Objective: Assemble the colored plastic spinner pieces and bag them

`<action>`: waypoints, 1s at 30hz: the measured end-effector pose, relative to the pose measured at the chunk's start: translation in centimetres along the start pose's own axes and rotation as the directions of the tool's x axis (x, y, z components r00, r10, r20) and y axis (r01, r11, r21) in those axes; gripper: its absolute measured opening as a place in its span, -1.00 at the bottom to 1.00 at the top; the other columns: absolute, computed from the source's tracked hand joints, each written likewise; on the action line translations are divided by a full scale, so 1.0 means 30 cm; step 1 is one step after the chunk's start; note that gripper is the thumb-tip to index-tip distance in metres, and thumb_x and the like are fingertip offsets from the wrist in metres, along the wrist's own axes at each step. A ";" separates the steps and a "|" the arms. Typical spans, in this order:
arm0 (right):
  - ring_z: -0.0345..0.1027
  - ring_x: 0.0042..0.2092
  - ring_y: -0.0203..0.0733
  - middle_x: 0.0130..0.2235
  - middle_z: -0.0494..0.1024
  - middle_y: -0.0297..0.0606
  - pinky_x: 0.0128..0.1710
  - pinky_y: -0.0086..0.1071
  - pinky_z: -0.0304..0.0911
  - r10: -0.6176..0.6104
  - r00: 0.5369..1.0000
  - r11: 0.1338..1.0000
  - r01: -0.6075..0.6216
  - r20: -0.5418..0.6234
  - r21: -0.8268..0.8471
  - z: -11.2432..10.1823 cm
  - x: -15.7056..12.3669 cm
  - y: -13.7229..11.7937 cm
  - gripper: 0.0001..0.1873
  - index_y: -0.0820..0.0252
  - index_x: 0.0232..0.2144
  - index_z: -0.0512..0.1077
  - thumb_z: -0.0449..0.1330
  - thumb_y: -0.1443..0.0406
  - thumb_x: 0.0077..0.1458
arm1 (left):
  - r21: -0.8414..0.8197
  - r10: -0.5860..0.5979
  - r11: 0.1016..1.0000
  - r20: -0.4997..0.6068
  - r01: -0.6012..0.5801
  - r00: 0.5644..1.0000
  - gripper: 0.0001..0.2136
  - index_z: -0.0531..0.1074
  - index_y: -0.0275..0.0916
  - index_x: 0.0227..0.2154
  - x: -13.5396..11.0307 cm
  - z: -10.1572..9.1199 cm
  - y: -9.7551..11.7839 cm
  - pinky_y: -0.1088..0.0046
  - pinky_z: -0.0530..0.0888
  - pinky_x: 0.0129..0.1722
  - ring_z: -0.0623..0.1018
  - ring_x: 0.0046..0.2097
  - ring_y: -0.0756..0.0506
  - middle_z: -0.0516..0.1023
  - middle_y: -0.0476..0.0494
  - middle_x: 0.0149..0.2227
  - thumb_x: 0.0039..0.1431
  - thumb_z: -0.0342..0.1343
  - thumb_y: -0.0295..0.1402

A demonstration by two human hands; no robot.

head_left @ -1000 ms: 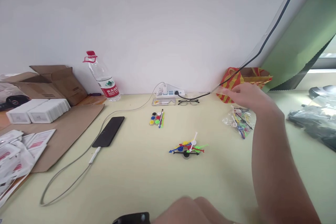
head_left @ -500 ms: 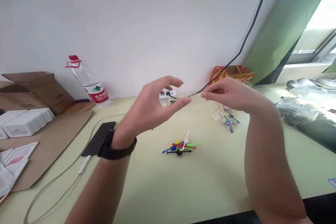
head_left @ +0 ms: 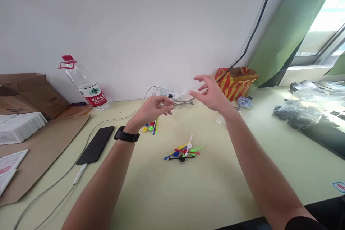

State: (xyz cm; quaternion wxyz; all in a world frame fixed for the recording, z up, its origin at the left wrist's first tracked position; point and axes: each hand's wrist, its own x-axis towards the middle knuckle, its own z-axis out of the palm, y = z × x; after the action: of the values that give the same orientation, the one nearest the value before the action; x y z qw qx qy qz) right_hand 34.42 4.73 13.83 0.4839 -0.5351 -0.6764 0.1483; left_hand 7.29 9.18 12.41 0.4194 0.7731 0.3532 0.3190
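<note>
My left hand (head_left: 156,109) is over the far middle of the table, its fingers loosely bent and apart, with nothing visible in it. My right hand (head_left: 208,93) is raised near the wall, thumb and fingers spread. A faint clear film (head_left: 185,96) shows beside the right thumb; whether it touches the hand I cannot tell. Nearer to me lies a pile of coloured plastic arrow spinners (head_left: 183,152) in blue, black, red, yellow, white and green. Below my left hand are small coloured round pieces (head_left: 148,128) and loose arrows (head_left: 155,126).
A power strip (head_left: 165,92) and glasses (head_left: 183,105) lie along the wall. At left are a phone (head_left: 95,145), a cable, a large water bottle (head_left: 94,93), cardboard and white cards. A red-yellow bag (head_left: 234,86) and plastic-wrapped items (head_left: 309,111) are at right.
My left hand has moved left and down, away from the middle. My right hand has shifted left and its fingers, earlier pinched together, have spread. The view has turned slightly.
</note>
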 end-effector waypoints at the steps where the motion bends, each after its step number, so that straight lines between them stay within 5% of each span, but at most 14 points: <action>1: 0.42 0.02 -0.01 0.26 0.36 -0.09 -0.10 -0.21 0.40 0.033 0.999 0.999 -0.033 -0.023 0.025 0.010 0.007 0.026 -0.37 -0.03 0.15 0.42 0.39 0.02 0.06 | -0.044 -0.004 0.999 -0.030 0.002 1.000 -0.62 0.56 -0.23 -0.19 -0.001 -0.021 -0.005 0.27 0.60 -0.22 0.68 -0.23 -0.18 0.64 -0.20 -0.23 0.07 0.40 -0.05; 5: 0.49 -0.10 -0.08 0.00 0.58 -0.08 -0.07 -0.19 0.41 0.209 0.935 0.903 -0.297 0.285 0.312 0.041 0.033 0.115 -0.45 0.06 0.06 0.48 0.32 -0.08 0.14 | -0.166 -0.014 0.986 -0.106 -0.004 0.994 -0.62 0.48 -0.24 -0.33 -0.010 -0.091 -0.020 0.29 0.59 -0.18 0.67 -0.23 -0.16 0.61 -0.13 -0.32 -0.01 0.47 -0.09; 8: 0.48 -0.20 -0.17 -0.18 0.61 -0.14 -0.09 -0.25 0.40 0.171 0.927 0.825 -0.320 0.334 0.467 0.062 0.046 0.146 -0.52 0.16 -0.13 0.55 0.37 -0.06 0.10 | -0.164 -0.042 0.986 -0.049 0.033 0.998 -0.63 0.43 -0.24 -0.38 -0.017 -0.111 -0.027 0.30 0.58 -0.18 0.66 -0.24 -0.14 0.62 -0.12 -0.35 0.00 0.47 -0.12; 12: 0.42 -0.25 -0.20 -0.29 0.59 -0.21 -0.14 -0.27 0.36 0.149 0.929 0.869 -0.286 0.338 0.404 0.066 0.045 0.138 -0.58 0.17 -0.28 0.58 0.42 -0.04 0.03 | -0.025 -0.127 0.991 0.115 0.130 0.985 -0.59 0.52 -0.19 -0.15 -0.023 -0.104 -0.030 0.29 0.58 -0.18 0.68 -0.14 -0.21 0.67 -0.22 -0.16 0.04 0.43 -0.07; 15: 0.39 -0.26 -0.22 -0.31 0.59 -0.23 -0.17 -0.28 0.34 0.102 0.890 0.916 -0.258 0.444 0.308 0.051 0.031 0.103 -0.60 0.18 -0.29 0.60 0.42 -0.03 0.03 | 0.045 -0.104 0.994 0.107 0.100 0.989 -0.49 0.49 -0.11 0.10 -0.018 -0.081 -0.024 0.32 0.57 -0.14 0.65 -0.03 -0.21 0.65 -0.23 -0.03 0.15 0.33 0.00; 20: 0.37 -0.28 -0.21 -0.35 0.58 -0.26 -0.21 -0.28 0.31 -0.007 0.801 0.940 -0.199 0.599 0.277 0.030 0.013 0.035 -0.61 0.17 -0.33 0.64 0.45 -0.01 -0.03 | 0.046 0.026 0.999 -0.051 -0.024 0.998 -0.61 0.60 -0.19 -0.14 -0.003 -0.039 -0.008 0.37 0.52 -0.15 0.63 -0.14 -0.14 0.67 -0.18 -0.19 0.24 0.23 0.04; 23: 0.37 -0.28 -0.20 -0.37 0.57 -0.27 -0.22 -0.28 0.30 0.000 0.818 0.939 -0.198 0.576 0.281 0.022 0.012 0.023 -0.61 0.16 -0.35 0.64 0.46 -0.02 -0.07 | 0.093 0.038 0.995 -0.057 -0.032 0.998 -0.62 0.62 -0.23 -0.31 -0.002 -0.031 -0.006 0.39 0.50 -0.25 0.61 -0.21 -0.14 0.65 -0.19 -0.31 0.19 0.27 0.05; 30: 0.32 -0.31 -0.21 -0.39 0.54 -0.24 -0.23 -0.28 0.29 0.045 0.898 0.935 -0.193 0.438 0.298 0.011 0.025 0.048 -0.56 0.17 -0.39 0.58 0.42 -0.08 -0.02 | 0.125 0.014 0.992 -0.003 -0.013 1.000 -0.65 0.66 -0.21 -0.33 0.003 -0.030 -0.015 0.40 0.47 -0.34 0.61 -0.26 -0.15 0.67 -0.18 -0.34 0.13 0.32 0.01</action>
State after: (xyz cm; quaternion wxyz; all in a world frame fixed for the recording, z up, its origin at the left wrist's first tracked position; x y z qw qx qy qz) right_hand 35.02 6.03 13.00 0.3988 -0.4410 -0.6957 0.4032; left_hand 6.49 9.82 12.43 0.3673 0.7996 0.3681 0.3006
